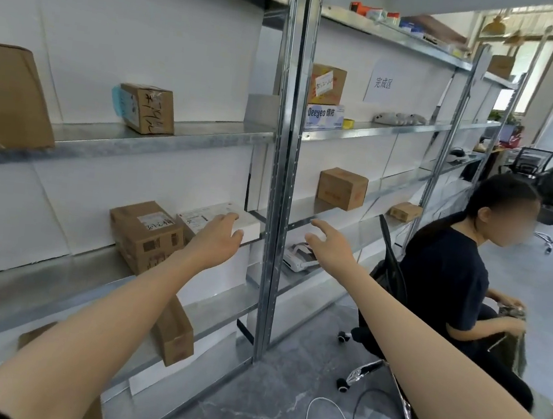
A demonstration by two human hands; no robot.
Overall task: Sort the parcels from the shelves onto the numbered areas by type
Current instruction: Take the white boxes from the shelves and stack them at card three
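Open-fingered and holding nothing, my left hand (218,239) lies over the white parcel (249,223) on the shelf (71,272). My right hand (324,245) hangs spread and empty beside the parcel's right end, likely so 2 palms can clamp it.

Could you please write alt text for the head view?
The left hand touches a white box on a metal shelf, beside a brown cardboard box; the open right hand reaches toward it. A person sits at right.
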